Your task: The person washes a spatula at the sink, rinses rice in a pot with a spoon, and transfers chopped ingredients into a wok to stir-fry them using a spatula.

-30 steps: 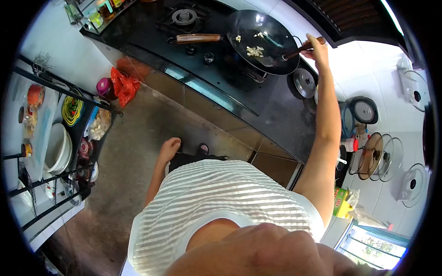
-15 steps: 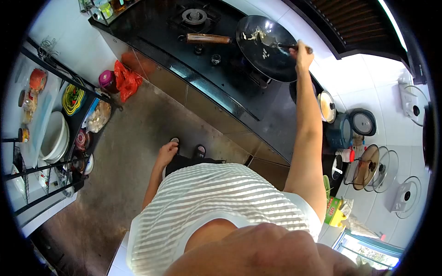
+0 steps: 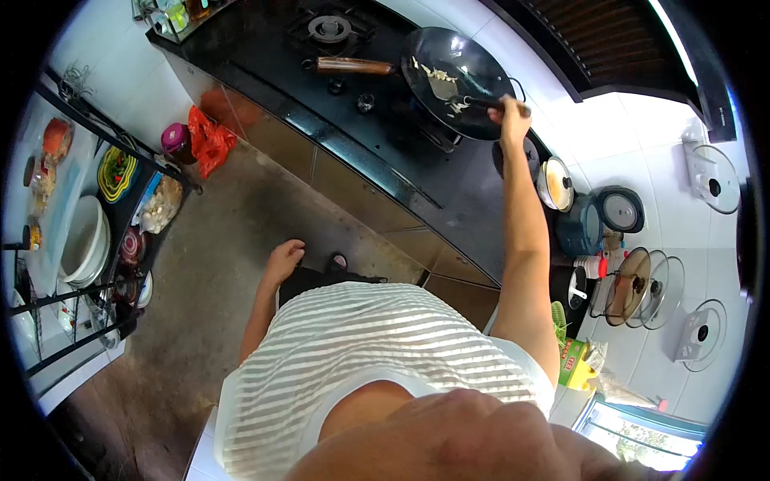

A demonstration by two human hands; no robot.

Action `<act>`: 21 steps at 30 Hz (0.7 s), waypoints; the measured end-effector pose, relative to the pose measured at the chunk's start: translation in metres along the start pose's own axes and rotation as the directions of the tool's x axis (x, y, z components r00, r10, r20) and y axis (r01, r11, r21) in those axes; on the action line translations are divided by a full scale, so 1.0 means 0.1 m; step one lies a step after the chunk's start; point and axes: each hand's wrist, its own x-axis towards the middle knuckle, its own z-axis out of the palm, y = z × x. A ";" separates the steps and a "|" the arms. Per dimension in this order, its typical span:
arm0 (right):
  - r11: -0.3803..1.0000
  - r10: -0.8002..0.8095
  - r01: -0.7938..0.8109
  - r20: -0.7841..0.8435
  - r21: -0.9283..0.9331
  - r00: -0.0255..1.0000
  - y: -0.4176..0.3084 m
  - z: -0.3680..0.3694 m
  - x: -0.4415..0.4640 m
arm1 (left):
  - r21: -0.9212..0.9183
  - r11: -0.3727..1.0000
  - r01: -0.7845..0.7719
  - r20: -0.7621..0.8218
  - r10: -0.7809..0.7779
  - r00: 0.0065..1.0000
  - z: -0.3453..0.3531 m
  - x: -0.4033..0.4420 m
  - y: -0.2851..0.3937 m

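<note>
Fingers wrapped round its dark handle, my right hand (image 3: 511, 120) holds a spatula (image 3: 443, 85) at the right rim of a black wok (image 3: 481, 70). The spatula's flat blade lies inside the wok among small pale food pieces (image 3: 440, 74). The wok stands on the right burner, its wooden handle (image 3: 353, 66) pointing left. My left hand (image 3: 285, 258) hangs low beside my body over the floor, away from the counter. Its fingers look loosely curled, and whether anything is in them cannot be made out.
A second burner (image 3: 330, 30) is left of the wok. Right of it stand a lidded pot (image 3: 555, 183) and a blue pot (image 3: 579, 226). Glass lids (image 3: 628, 286) hang on the right wall. A range hood (image 3: 597, 44) overhangs the back. A shelf rack (image 3: 80, 240) stands left.
Over the last second my right hand has moved left and down, and the spatula blade has swept through the food, shifting the pieces. My left hand still hangs low.
</note>
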 end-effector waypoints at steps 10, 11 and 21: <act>0.976 0.115 -0.120 0.036 0.181 0.993 0.01 0.06 0.06 | 0.012 0.997 0.077 -0.041 -0.077 0.996 0.05 -0.14 -0.03; 0.984 0.104 -0.118 0.110 0.135 0.989 0.00 -0.09 -0.01 | 0.009 0.997 0.083 -0.044 -0.082 0.996 0.06 -0.15 -0.05; 0.994 0.042 -0.055 0.136 0.093 0.990 0.12 -0.14 0.11 | 0.011 0.998 0.067 0.060 -0.067 0.996 0.10 0.01 0.16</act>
